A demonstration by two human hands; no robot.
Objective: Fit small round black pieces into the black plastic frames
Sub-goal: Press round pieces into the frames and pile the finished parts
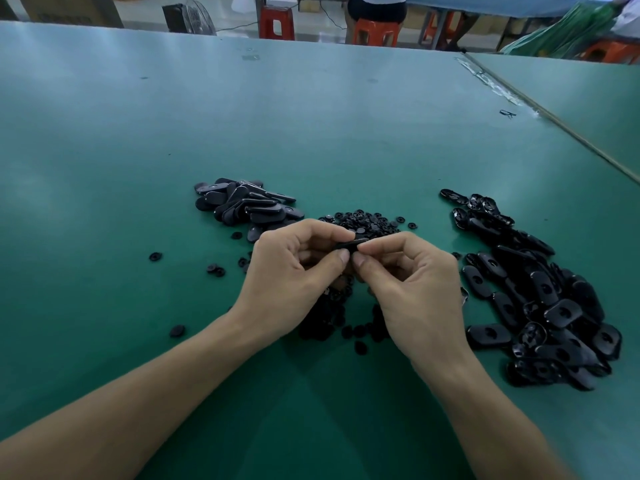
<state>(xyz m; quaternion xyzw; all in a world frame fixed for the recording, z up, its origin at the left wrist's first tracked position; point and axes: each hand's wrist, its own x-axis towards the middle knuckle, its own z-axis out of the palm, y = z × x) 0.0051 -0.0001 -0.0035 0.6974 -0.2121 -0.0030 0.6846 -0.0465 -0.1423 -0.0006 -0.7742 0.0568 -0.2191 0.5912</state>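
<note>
Above the counter [311, 133] middle, curled fingers [329, 263] of left hand [291, 271] and right hand [415, 289] pinch one black frame [351, 244] by its ends; probably light, stiff and slick. Round pieces [367, 225] lie just beyond, loose frames [536, 306] toward the right edge.

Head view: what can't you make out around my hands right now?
- The held frame: head view, fingers of the left hand and right hand cover most of it; whether a round piece sits in it is unclear.
- The round pieces beneath the hands: head view, wrists hide some; count unreadable.
</note>
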